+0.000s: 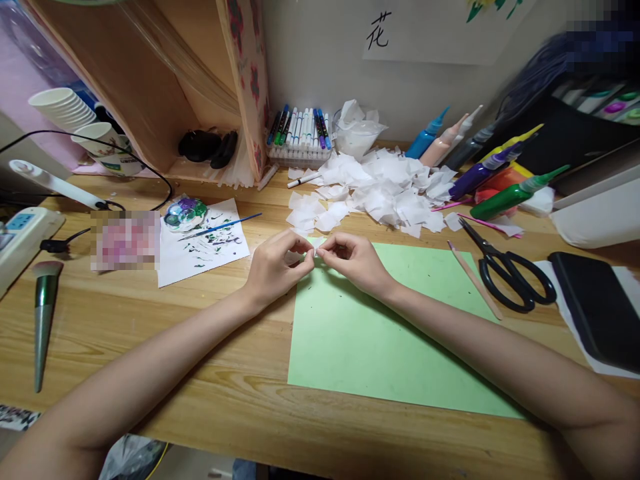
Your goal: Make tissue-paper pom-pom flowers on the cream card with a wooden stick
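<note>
Two bare forearms enter from the lower corners of the frame and meet at its centre, above the near-to-far stretch of the wooden surface [150,320]. One light green sheet [380,333] lies under them, right of centre. At the sheet's far edge the left hand [277,263] and right hand [353,260] come together, the fingers of both pinched narrow on one small white paper scrap [316,245] held between them, just above the surface. Far left in the frame lies one green-handled brush [44,313]. To the right of the sheet lie one wooden stick [475,280], one pair of black scissors [505,267] and one black flat case [595,307]. Left of the hands is one white paint-spotted sheet [200,250] with one thin blue paintbrush [220,227] on it. Beyond the hands spreads one heap of white paper pieces [380,190], too many to count. Farther back, upper centre, stands one tray of markers [300,137].
</note>
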{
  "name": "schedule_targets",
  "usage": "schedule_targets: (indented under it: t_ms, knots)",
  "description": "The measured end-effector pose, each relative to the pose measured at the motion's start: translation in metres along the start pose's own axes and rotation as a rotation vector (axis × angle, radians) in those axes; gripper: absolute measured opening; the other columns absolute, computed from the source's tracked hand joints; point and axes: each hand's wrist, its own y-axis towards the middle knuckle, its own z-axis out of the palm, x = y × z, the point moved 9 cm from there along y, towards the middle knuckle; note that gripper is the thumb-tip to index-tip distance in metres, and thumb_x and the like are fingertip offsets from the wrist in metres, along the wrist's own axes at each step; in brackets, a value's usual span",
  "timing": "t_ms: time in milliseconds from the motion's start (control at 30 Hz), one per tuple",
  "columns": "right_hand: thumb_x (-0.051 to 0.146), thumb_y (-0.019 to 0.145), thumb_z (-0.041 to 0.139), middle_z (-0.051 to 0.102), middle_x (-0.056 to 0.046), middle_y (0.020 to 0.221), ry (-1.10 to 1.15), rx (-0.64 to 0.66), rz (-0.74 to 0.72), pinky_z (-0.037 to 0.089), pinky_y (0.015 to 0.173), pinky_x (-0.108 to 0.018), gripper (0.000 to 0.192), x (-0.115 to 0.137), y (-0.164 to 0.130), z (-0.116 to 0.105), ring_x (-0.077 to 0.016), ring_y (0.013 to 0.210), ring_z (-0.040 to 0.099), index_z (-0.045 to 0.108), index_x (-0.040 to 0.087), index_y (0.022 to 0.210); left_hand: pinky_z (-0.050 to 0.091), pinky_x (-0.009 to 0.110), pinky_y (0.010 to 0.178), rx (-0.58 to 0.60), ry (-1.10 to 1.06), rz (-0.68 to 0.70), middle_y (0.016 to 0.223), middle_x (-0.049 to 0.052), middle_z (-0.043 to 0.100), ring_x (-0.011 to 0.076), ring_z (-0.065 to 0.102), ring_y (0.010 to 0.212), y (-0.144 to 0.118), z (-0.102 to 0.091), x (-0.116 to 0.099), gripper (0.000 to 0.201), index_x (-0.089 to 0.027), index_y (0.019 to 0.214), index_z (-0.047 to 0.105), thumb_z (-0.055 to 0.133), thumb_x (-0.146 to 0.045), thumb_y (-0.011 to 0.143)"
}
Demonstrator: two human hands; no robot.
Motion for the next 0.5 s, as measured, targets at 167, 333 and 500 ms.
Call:
schedule_targets:
  t_ms: [167, 333, 500]
  knots:
    - [0.037, 0.078, 0.063, 0.059, -0.001, 0.068, 0.039, -0.012, -0.002, 0.037, 0.057, -0.024, 0.023, 0.0027, 0.0005, -0.0008, -0.0098, 0.061, 0.049, 0.063, 0.014, 0.074, 0.046, 0.024, 0.063, 0.006, -0.010, 0.030, 0.076, 0.002, 0.065, 0.0130, 0.060, 0.069, -0.0002, 0.0003, -0.0035, 0.007, -0.017, 0.083, 0.061, 0.063, -0.021, 0.077]
    - [0.037, 0.080, 0.061, 0.061, -0.002, 0.071, 0.024, 0.024, -0.002, 0.038, 0.059, -0.025, 0.023, 0.0029, 0.0001, 0.0034, -0.0109, 0.064, 0.050, 0.064, 0.014, 0.075, 0.044, 0.025, 0.060, -0.011, 0.041, 0.034, 0.072, 0.001, 0.065, 0.0129, 0.059, 0.065, -0.0015, -0.0004, -0.0036, 0.005, -0.018, 0.081, 0.062, 0.063, -0.021, 0.078]
    - [0.036, 0.079, 0.061, 0.053, 0.001, 0.066, 0.002, -0.020, 0.003, 0.034, 0.056, -0.025, 0.022, 0.0004, -0.0003, -0.0003, -0.0099, 0.060, 0.044, 0.060, 0.015, 0.073, 0.043, 0.023, 0.059, -0.050, -0.003, -0.037, 0.072, 0.000, 0.064, 0.0105, 0.057, 0.062, -0.0014, -0.0040, 0.0031, 0.003, -0.018, 0.078, 0.062, 0.060, -0.020, 0.081]
